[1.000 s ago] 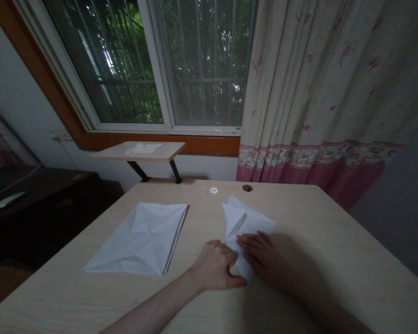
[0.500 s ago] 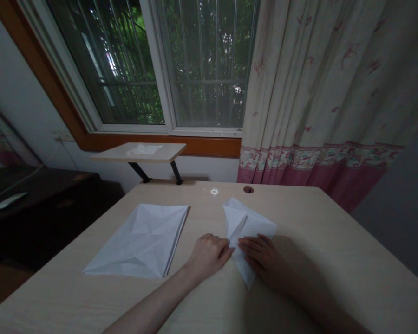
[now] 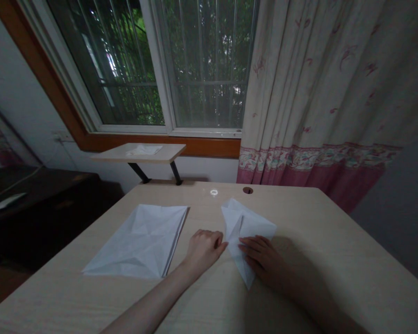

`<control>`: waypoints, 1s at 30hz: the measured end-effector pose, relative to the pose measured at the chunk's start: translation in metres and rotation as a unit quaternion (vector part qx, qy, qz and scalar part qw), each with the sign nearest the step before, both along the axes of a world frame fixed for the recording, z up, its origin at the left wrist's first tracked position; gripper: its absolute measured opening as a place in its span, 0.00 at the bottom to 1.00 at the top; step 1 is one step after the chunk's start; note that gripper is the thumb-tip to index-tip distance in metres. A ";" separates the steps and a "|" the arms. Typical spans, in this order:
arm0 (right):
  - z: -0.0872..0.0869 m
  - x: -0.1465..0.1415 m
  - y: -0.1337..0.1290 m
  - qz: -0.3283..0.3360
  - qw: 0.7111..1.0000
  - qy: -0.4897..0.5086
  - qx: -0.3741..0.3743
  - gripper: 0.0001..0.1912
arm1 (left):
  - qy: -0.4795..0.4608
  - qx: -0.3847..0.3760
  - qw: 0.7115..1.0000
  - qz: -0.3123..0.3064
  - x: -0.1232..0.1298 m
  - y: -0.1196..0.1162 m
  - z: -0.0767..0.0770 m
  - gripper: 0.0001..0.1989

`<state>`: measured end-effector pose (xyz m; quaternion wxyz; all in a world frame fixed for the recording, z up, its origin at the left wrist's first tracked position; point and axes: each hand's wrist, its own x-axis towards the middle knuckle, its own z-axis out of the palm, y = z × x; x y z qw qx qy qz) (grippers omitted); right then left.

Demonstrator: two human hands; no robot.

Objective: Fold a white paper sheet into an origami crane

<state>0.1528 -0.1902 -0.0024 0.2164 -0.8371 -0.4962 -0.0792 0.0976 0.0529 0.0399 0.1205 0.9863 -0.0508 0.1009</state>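
A white sheet of paper (image 3: 256,225), folded into a kite-like shape with a raised flap on its left half, lies on the desk. My right hand (image 3: 259,255) rests flat on its lower right part, fingers stretched out and covering that side. Just at the left edge of the folded sheet is my left hand (image 3: 205,246), its fingers curled in and the thumb pointing at the paper. Nothing shows in the left hand. To its left lies a stack of creased white paper (image 3: 139,241), roughly square.
The pale wooden desk (image 3: 202,301) has a round cable hole (image 3: 248,190) at its back edge. A small raised shelf (image 3: 170,150) on black legs stands at the back left, bearing a crumpled white paper (image 3: 144,150). Behind are a window and a floral curtain (image 3: 299,93).
My left hand has drawn slightly left, off the folded paper's edge. The raised flap has shifted a little left. My right hand stays almost in place.
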 end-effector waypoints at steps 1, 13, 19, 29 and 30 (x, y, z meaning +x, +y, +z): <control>0.000 0.000 0.000 -0.001 1.000 0.003 -0.003 0.20 | -0.002 -0.006 1.000 0.000 0.000 0.000 0.000 0.11; 0.006 0.001 -0.002 -0.038 0.999 0.007 0.036 0.21 | -0.178 -0.067 0.977 -0.096 0.002 0.003 -0.010 0.27; -0.002 0.006 0.000 -0.064 0.998 -0.004 -0.001 0.21 | -0.231 -0.027 0.966 -0.114 -0.001 0.002 -0.009 0.33; -0.005 0.006 -0.002 -0.074 0.997 -0.019 -0.001 0.21 | -0.205 0.012 0.966 -0.158 -0.007 0.000 0.005 0.12; -0.006 0.006 -0.002 -0.076 0.997 -0.021 -0.001 0.21 | -0.204 0.007 0.966 -0.160 -0.007 0.000 0.005 0.10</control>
